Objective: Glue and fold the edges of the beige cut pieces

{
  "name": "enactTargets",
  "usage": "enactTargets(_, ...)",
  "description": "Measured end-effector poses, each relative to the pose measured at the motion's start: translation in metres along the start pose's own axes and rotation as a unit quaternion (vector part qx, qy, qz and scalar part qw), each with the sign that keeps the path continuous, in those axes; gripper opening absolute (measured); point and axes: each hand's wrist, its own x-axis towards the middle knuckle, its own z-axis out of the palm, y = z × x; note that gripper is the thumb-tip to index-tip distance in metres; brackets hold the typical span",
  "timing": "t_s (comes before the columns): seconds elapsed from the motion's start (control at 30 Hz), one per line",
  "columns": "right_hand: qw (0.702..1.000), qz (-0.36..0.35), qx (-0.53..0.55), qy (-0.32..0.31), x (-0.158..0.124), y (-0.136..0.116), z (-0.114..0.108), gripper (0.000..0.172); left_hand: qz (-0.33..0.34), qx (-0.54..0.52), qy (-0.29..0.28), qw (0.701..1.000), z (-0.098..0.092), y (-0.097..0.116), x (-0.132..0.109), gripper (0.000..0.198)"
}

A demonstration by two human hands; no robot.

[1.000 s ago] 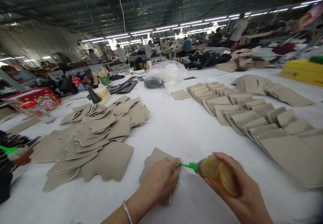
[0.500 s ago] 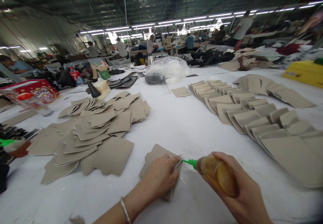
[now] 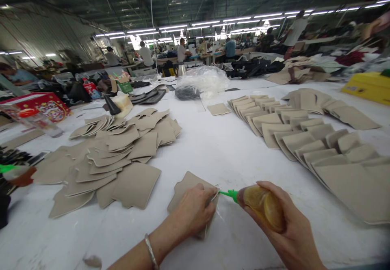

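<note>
My left hand (image 3: 195, 211) presses on a beige cut piece (image 3: 184, 184) lying on the white table (image 3: 219, 148), its fingers curled over the piece's right edge. My right hand (image 3: 283, 229) is wrapped round a squeeze bottle of amber glue (image 3: 263, 205). The bottle's green nozzle (image 3: 227, 195) touches the piece's right edge, just beside my left fingertips.
A loose heap of beige pieces (image 3: 115, 156) lies to the left, and overlapping rows of beige pieces (image 3: 298, 140) to the right. A clear plastic bag (image 3: 201, 83), a red box (image 3: 42, 107) and a yellow box (image 3: 367, 85) stand farther off. Other people work at distant tables.
Both hands stay at the piece's right edge with the nozzle against it. The view has shifted slightly; the hands sit a little higher in the picture.
</note>
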Motion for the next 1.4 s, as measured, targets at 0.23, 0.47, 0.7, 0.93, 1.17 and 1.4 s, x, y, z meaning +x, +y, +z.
enactTargets(0.23, 0.999, 0.039, 0.026, -0.005, 0.005, 0.002, -0.006, 0.041, 0.013, -0.003, 0.008, 1.0, 0.002, -0.003, -0.001, 0.04)
enactTargets(0.47, 0.996, 0.051, 0.067, -0.029, 0.0, 0.006, -0.006, 0.039, 0.021, -0.006, -0.001, 1.0, 0.001, -0.006, -0.003, 0.041)
enactTargets(0.7, 0.996, 0.05, 0.074, -0.024, -0.001, 0.01, -0.01, 0.039, 0.028, 0.004, 0.001, 1.0, 0.001, -0.007, -0.005, 0.045)
enactTargets(0.93, 0.993, 0.029, 0.085, -0.073, -0.013, 0.011, -0.009, 0.037, 0.035, 0.009, 0.0, 0.999, 0.004, -0.01, -0.006, 0.048)
enactTargets(1.17, 0.988, 0.043, 0.114, -0.095, -0.027, 0.012, -0.008, 0.039, 0.025, 0.021, -0.004, 0.999, 0.004, -0.009, -0.006, 0.05)
enactTargets(1.4, 0.98, 0.109, 0.156, -0.061, -0.039, 0.002, -0.004, 0.039, 0.025, 0.021, -0.001, 0.999, 0.005, -0.008, -0.007, 0.05)
